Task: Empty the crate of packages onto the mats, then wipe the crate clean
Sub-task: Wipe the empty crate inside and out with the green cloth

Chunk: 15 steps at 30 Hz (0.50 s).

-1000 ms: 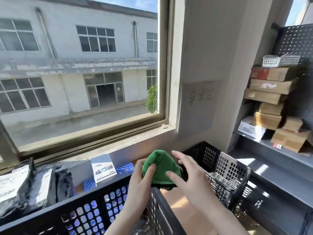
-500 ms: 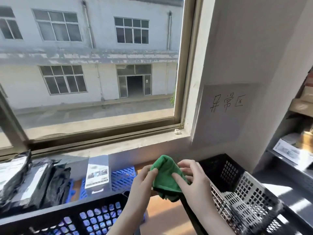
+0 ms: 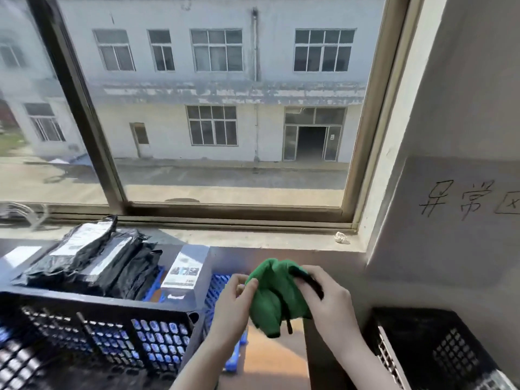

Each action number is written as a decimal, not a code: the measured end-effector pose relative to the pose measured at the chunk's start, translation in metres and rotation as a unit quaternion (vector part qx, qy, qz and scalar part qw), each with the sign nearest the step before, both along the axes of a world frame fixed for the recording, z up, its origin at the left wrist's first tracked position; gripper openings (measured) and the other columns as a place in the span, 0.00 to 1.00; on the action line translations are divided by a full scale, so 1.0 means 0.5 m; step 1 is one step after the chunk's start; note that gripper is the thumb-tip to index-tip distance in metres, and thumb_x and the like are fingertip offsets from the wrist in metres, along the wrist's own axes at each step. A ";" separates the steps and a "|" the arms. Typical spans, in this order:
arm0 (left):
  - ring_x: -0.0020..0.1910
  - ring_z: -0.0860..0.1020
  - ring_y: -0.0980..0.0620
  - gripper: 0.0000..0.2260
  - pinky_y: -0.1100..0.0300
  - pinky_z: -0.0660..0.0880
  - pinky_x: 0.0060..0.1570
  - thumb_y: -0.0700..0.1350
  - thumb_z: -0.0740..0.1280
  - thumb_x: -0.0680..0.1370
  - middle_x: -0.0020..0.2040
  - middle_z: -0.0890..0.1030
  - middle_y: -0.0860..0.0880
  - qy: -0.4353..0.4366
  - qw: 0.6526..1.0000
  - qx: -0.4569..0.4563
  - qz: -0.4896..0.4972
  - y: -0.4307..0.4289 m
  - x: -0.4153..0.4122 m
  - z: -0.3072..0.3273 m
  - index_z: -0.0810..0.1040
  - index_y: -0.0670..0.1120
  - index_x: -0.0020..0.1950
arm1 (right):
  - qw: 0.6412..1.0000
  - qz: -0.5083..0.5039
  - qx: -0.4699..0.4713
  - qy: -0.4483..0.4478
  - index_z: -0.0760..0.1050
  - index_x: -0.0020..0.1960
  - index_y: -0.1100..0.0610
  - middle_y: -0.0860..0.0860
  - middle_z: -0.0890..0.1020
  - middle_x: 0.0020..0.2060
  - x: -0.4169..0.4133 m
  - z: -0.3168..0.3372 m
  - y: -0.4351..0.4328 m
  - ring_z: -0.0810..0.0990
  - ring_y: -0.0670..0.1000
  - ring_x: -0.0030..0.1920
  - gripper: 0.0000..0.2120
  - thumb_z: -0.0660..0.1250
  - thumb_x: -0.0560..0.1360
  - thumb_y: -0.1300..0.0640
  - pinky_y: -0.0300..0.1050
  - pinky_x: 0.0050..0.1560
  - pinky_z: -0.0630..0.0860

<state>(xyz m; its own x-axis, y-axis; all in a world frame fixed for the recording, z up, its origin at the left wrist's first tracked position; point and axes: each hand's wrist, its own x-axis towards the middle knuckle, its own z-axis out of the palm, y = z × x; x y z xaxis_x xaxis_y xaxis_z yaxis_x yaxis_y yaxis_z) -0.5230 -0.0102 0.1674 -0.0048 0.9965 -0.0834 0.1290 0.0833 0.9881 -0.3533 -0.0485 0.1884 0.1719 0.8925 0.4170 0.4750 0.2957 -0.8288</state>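
A bunched green cloth (image 3: pixel 274 298) is held up between both hands, below the window sill. My left hand (image 3: pixel 233 305) pinches its left edge with thumb and fingers. My right hand (image 3: pixel 327 302) grips its right side, fingers curled over the top. A black perforated crate (image 3: pixel 118 330) stands at the lower left, its inside hidden. Behind it, black plastic packages (image 3: pixel 92 260) with white labels and a grey box (image 3: pixel 187 273) lie on blue mats (image 3: pixel 218 288).
A second black crate (image 3: pixel 439 350) stands at the lower right against the wall. A window sill (image 3: pixel 253 237) runs across behind the packages, with a small crumpled scrap (image 3: pixel 342 237) at its right end. Brown floor (image 3: pixel 270 358) shows between the crates.
My view has swung left, so the shelves of boxes are out of sight. The hands still hold the cloth, and the right hand's fingers have curled further over it.
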 end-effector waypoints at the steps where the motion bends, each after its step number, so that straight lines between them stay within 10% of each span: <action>1: 0.43 0.81 0.50 0.07 0.53 0.76 0.46 0.48 0.64 0.81 0.43 0.83 0.45 0.022 1.000 -0.003 0.008 -0.001 0.002 -0.008 0.77 0.47 0.46 | 1.000 0.009 -0.003 0.010 0.78 0.50 0.45 0.37 0.82 0.44 0.009 0.007 0.007 0.80 0.39 0.48 0.12 0.67 0.77 0.62 0.28 0.47 0.72; 9: 0.62 0.76 0.61 0.34 0.57 0.73 0.63 0.61 0.76 0.62 0.62 0.78 0.59 0.015 0.997 0.030 -0.066 -0.006 0.019 -0.001 0.69 0.62 0.66 | 0.993 0.117 -0.024 0.004 0.78 0.49 0.46 0.41 0.82 0.43 0.048 0.067 0.067 0.79 0.42 0.47 0.07 0.64 0.79 0.58 0.32 0.44 0.72; 15: 0.52 0.82 0.53 0.23 0.49 0.79 0.56 0.45 0.76 0.66 0.50 0.85 0.52 0.026 0.993 0.081 -0.085 0.024 0.037 0.020 0.77 0.57 0.59 | 0.993 0.118 0.002 -0.008 0.80 0.52 0.46 0.39 0.83 0.44 0.078 0.110 0.099 0.80 0.40 0.48 0.07 0.65 0.78 0.55 0.33 0.45 0.74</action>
<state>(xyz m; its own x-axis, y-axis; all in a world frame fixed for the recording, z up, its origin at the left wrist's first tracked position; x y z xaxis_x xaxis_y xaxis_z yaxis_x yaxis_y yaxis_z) -0.5044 0.0018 0.1774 0.1640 0.9836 0.0749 0.1792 -0.1044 0.9783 -0.3143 0.0011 0.2433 -0.0492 0.9057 0.4210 0.4057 0.4032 -0.8202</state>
